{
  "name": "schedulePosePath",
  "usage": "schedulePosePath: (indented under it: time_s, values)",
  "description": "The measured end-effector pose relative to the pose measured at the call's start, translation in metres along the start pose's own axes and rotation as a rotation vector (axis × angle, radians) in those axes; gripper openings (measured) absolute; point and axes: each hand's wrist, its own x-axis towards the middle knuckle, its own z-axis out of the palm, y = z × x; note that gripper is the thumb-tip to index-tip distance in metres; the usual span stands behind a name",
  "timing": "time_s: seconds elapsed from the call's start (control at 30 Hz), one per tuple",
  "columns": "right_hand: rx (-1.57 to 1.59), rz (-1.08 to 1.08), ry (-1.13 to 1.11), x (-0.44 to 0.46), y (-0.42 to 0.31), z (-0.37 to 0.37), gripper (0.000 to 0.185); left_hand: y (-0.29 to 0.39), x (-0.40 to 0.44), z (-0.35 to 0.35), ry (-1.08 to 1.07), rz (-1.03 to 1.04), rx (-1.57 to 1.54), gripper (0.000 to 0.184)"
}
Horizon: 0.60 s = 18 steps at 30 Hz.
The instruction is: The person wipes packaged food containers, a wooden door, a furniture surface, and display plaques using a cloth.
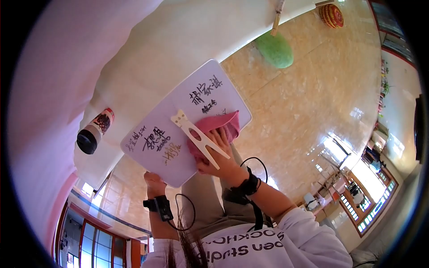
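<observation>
A white board point(178, 100) with rounded corners lies across my lap and against the pale surface beyond. Handwritten black and gold characters cover parts of it. My right hand point(219, 145) presses a pink cloth point(230, 123) onto the board's right side, its fingers on the fabric. A cream, flat piece point(182, 120) with a cat-like face and two long prongs crosses in front of the cloth and this hand; I cannot tell what it is. At the board's lower left edge, my left hand point(154, 183) grips the rim, its fingers mostly hidden.
A dark-capped bottle point(94, 131) lies at the left on the pale covered surface point(120, 80). On the tiled floor point(308, 89) are a green oval thing point(275, 50) and a red-yellow woven round object point(331, 16). A cable point(194, 210) loops by my left wrist.
</observation>
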Motion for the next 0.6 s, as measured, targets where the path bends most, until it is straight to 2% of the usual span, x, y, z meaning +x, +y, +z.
schedulePosePath:
  time_s: [0.03,0.1,0.13,0.2,0.23,0.3,0.33,0.43,0.5,0.53,0.6]
  values:
    - [-0.001,0.002,-0.004,0.002,0.001,-0.002,0.061,-0.003,0.006,-0.018,0.003,-0.003,-0.002,0.056]
    - [-0.034,-0.002,-0.013,0.007,-0.001,-0.006,0.061,-0.011,0.026,-0.069,-0.619,-0.195,-0.418,0.064]
    - [-0.035,-0.004,-0.016,0.008,-0.002,-0.006,0.061,-0.009,0.024,-0.064,-0.618,-0.192,-0.422,0.064]
    - [0.012,-0.048,-0.047,0.007,-0.008,-0.004,0.054,-0.005,0.012,-0.04,-0.041,-0.075,-0.005,0.059]
    - [0.011,-0.048,-0.051,0.005,-0.012,0.002,0.054,-0.005,0.011,-0.034,-0.039,-0.077,-0.009,0.059]
    - [0.044,-0.237,-0.192,0.0,-0.025,0.014,0.045,-0.005,0.011,-0.023,-0.181,0.029,0.035,0.053]
    - [0.052,-0.335,-0.097,-0.003,-0.027,0.033,0.038,-0.007,0.013,-0.028,-0.178,0.03,0.036,0.053]
    - [0.077,-0.414,-0.092,-0.007,-0.042,0.051,0.039,-0.014,0.021,-0.051,-0.127,0.002,-0.001,0.05]
    - [0.022,-0.431,-0.123,-0.009,-0.045,0.056,0.036,-0.016,0.025,-0.063,-0.36,-0.029,-0.066,0.048]
    - [0.037,-0.434,-0.125,-0.007,-0.047,0.052,0.036,-0.017,0.025,-0.064,-0.359,-0.033,-0.065,0.048]
    - [0.052,-0.436,-0.129,-0.007,-0.046,0.049,0.036,-0.02,0.023,-0.066,-0.035,-0.028,0.116,0.045]
